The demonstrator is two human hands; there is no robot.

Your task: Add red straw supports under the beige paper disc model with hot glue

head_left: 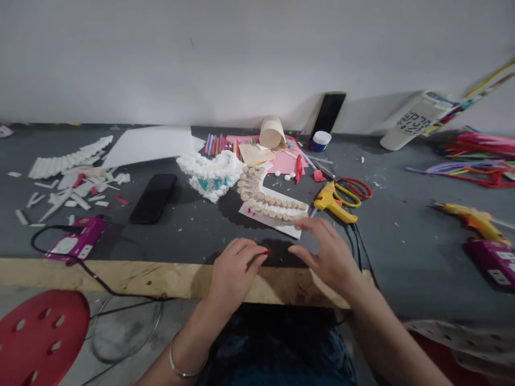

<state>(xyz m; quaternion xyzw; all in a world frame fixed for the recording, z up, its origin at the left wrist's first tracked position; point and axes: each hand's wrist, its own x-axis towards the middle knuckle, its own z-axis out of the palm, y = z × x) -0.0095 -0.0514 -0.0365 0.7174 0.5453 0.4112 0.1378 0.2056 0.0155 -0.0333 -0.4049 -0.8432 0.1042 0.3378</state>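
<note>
My left hand (pixel 237 268) pinches a small red piece (pixel 268 252) between thumb and fingertips, just above the table's front edge. To its right, my right hand (pixel 330 257) has thumb and fingers apart, with nothing visible between them. Its fingertips are close to the near right end of a white card (pixel 272 221). Rows of round beige discs (pixel 277 201) curve along this card, and tiny red bits lie on its left part. Touching or nearly touching it on the left is a fluffy white curved piece (pixel 211 170) with teal strips.
A yellow glue gun (pixel 333 202) and scissors (pixel 354 190) lie right of the card. A black phone (pixel 153 198) and white and red scraps (pixel 80 187) are leftward. Behind stand a beige roll (pixel 272 133) and small jar (pixel 321 140). Cables cross the front edge near a red stool (pixel 40 338).
</note>
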